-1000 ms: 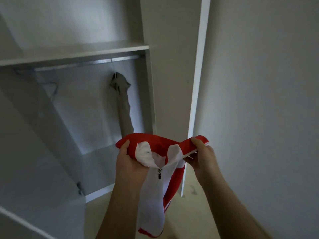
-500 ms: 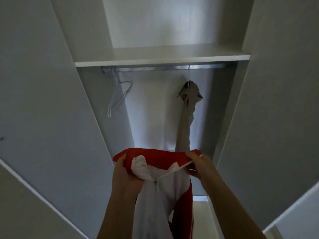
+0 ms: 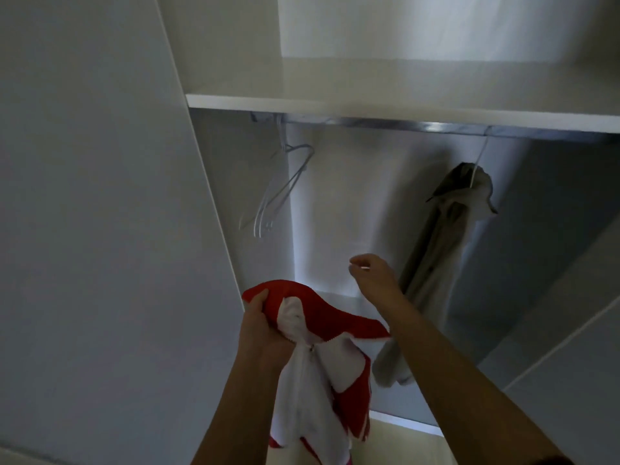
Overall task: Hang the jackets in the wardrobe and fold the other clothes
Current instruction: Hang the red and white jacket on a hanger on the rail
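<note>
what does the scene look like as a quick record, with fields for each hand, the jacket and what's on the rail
left hand: grips the red and white jacket at its collar
right hand: raised in front of the wardrobe, fingers loosely curled, holding nothing
jacket: hangs down from the left hand, not on a hanger
rail: runs under the shelf
on rail, left: empty hangers
on rail, right: grey garment on a hanger

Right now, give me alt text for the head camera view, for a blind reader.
A person's left hand grips a red and white jacket by its collar in front of an open wardrobe, while the right hand is raised, holding nothing. On the rail hang empty hangers at left and a grey garment at right.
</note>
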The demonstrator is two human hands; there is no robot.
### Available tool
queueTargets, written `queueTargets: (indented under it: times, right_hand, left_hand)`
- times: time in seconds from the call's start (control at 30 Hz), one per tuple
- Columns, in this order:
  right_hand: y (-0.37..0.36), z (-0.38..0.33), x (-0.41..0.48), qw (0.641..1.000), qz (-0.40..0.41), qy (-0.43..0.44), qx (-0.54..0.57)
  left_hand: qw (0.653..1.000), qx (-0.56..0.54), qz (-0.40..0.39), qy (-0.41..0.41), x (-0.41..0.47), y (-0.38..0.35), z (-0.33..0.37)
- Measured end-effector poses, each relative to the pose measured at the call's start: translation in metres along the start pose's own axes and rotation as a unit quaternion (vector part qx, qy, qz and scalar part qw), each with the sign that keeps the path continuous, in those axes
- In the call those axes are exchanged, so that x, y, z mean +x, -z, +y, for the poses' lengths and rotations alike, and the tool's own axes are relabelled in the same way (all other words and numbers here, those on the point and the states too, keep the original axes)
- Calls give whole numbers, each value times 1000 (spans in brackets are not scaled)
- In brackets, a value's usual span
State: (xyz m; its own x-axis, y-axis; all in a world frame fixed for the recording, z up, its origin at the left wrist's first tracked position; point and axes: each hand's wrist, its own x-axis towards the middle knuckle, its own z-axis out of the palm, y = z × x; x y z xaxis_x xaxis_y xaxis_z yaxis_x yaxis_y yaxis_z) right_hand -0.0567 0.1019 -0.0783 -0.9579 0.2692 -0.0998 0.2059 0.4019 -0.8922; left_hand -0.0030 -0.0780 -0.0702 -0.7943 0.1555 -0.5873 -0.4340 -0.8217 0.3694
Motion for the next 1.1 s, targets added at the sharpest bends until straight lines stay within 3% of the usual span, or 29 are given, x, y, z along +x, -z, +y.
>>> queueTargets:
  times: [0.17, 0.3, 0.7, 0.9, 1.1]
  right_hand:
    - [-58, -47, 85, 988, -78, -64, 115]
    - [-98, -69, 127, 981, -109, -97, 131]
    - [-179, -100, 195, 968, -118, -144, 170]
    - [-173, -87, 192, 974, -72, -129, 174]
    - [-139, -76, 190, 991, 89, -8, 99]
  left_hand:
    - [1000, 3, 15, -9, 57, -13, 53]
    - [1000, 1, 14, -22, 82, -20, 81]
    - [999, 5, 22, -34, 119, -13, 127]
    - [999, -6, 19, -25, 123, -11, 125]
    - [1000, 8, 2, -24, 124, -22, 115]
